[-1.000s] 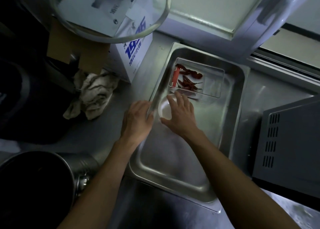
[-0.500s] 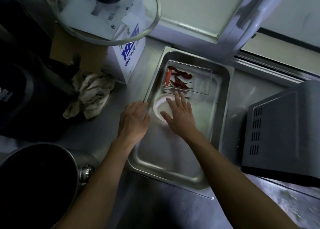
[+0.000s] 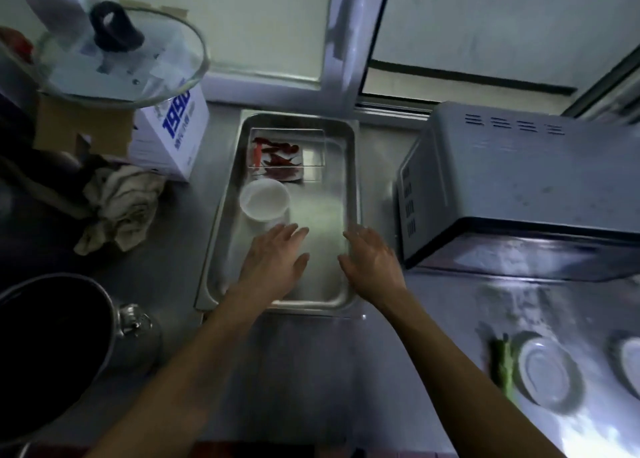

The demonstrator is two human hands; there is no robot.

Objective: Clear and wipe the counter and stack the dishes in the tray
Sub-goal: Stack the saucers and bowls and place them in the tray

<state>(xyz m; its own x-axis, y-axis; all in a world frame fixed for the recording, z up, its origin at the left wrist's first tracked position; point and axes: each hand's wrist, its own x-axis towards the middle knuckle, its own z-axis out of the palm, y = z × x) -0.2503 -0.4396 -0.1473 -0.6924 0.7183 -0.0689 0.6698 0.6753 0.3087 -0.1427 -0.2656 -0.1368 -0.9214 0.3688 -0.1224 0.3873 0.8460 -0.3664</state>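
Head view: looking down on a dim kitchen corner, with a window frame (image 3: 346, 35) running along the back.
Counter (image 3: 284, 371): a steel surface is stretching under everything; flour-like smears are showing on its right part.
Microwave (image 3: 512, 180): sitting on the right, just beside the tray.
Pot (image 3: 48, 346): a dark metal one is standing at the near left.
Tray (image 3: 349, 187): a steel pan is lying in the middle of the counter, its long side running away from the person.
Glass lid (image 3: 114, 55): resting over a printed box (image 3: 173, 135) at the far left.
Cloth (image 3: 117, 208): lying crumpled left of the tray.
Clear container (image 3: 287, 152): sitting at the tray's far end, holding dried red chillies (image 3: 277, 156).
White bowl (image 3: 265, 199): standing in the tray, just in front of the container.
Plates (image 3: 547, 374): two are lying on the counter at the near right, a green stalk (image 3: 504, 364) beside them.
Left hand (image 3: 273, 260): hovering palm down over the tray floor, fingers spread loosely, gripping nothing; whether the fingertips are touching the bowl is unclear.
Right hand (image 3: 372, 260): hovering over the tray's right rim, fingers loosely apart, holding nothing.
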